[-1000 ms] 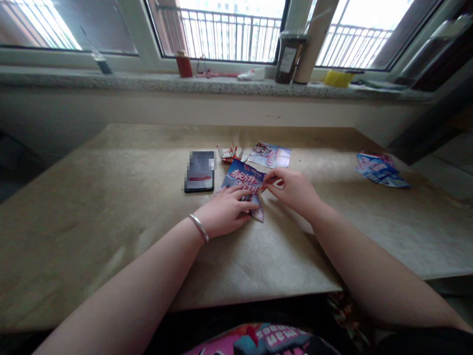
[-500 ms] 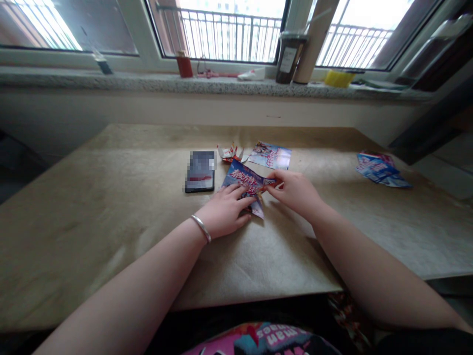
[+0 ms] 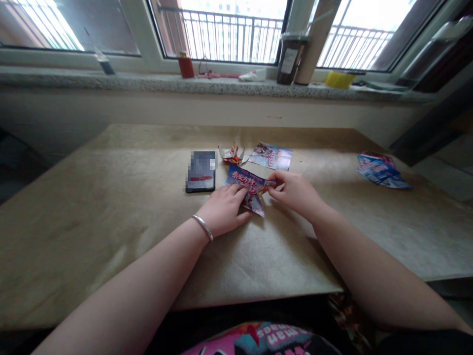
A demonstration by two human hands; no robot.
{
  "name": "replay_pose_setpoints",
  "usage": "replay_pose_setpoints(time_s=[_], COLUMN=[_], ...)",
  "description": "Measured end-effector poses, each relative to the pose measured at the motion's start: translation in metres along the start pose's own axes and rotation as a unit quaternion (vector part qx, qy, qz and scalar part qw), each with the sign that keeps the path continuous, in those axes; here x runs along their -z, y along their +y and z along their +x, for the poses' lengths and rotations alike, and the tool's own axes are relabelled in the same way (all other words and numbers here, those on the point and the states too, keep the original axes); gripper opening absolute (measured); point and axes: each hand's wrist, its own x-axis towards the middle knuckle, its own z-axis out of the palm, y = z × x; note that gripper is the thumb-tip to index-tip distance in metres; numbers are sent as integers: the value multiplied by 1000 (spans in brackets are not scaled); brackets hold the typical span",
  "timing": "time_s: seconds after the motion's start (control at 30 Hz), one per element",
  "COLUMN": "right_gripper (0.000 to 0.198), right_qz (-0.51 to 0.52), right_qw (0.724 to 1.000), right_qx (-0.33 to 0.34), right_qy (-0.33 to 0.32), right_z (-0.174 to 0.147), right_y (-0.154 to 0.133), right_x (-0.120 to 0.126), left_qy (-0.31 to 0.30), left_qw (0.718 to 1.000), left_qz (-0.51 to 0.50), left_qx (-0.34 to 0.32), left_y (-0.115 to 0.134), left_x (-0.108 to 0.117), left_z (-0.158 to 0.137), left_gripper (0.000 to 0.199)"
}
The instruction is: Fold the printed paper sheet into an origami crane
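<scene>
A blue printed paper (image 3: 254,201) with red and white lettering lies partly folded on the table in front of me, one corner pointing toward me. My left hand (image 3: 226,206), a silver bangle at its wrist, rests on the paper's left part with fingers extended, pressing it down. With thumb and index finger my right hand (image 3: 294,193) pinches the paper's right corner, which is folded into a narrow strip. Just behind the paper sits a pointed red and white folded-paper piece (image 3: 233,157). Beside it lies a flat printed sheet (image 3: 272,156).
A smartphone (image 3: 201,171), its screen blurred, lies left of the paper. Several blue and red printed papers (image 3: 383,171) are fanned out at the right of the beige-covered table (image 3: 111,212). On the windowsill stand a red container (image 3: 185,66), a dark lidded cup (image 3: 291,59) and a yellow item (image 3: 339,80).
My left hand's fingers have drawn closer together and slid slightly on the paper, uncovering more of its near corner. My right hand keeps its pinch, almost unmoved.
</scene>
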Motion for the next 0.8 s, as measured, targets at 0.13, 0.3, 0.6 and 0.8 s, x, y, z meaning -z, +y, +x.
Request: replay_pose_setpoints(time_s=[0.13, 0.3, 0.6, 0.8], right_gripper=[10, 14, 8, 8], right_qz=[25, 56, 42, 22], right_qw=[1000, 998, 990, 976], right_qx=[-3, -2, 134, 217], right_qy=[-1, 15, -7, 23], right_z=[0, 1, -1, -5], right_y=[0, 3, -5, -11], right_x=[-1, -2, -2, 3], left_qy=[25, 104, 204, 224], left_qw=[998, 988, 976, 973], left_qz=[-39, -110, -64, -13], left_qx=[37, 25, -39, -58], left_y=[-1, -6, -8, -5], left_x=[-3, -9, -7, 0], left_z=[1, 2, 5, 4], left_gripper=[70, 91, 104, 86])
